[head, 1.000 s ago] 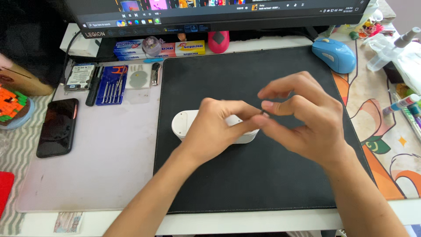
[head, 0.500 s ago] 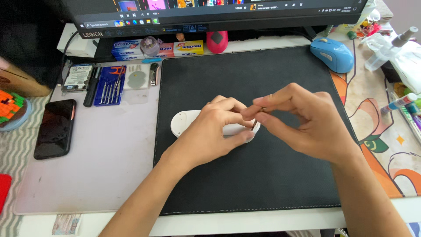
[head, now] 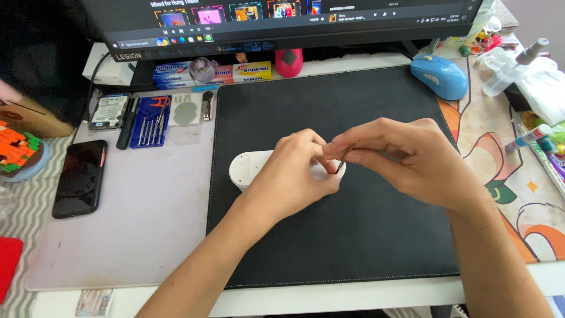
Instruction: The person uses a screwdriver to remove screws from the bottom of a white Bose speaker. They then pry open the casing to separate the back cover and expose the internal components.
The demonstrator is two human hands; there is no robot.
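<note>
Two bare hands meet at the frame's centre over a black rectangular desk mat (head: 365, 247): the left hand (head: 297, 176) curls shut on a white rounded plastic device (head: 250, 169), the right hand (head: 406, 159) pinches a thin brown stick (head: 341, 162). Farther up, a blue computer mouse (head: 440, 75) lies on the table (head: 135, 224)

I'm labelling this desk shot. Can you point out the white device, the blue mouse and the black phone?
white device (head: 246, 169): head view, on its bare rounded left end.
blue mouse (head: 440, 76): head view, middle of its top shell.
black phone (head: 79, 178): head view, centre of its dark screen.
</note>
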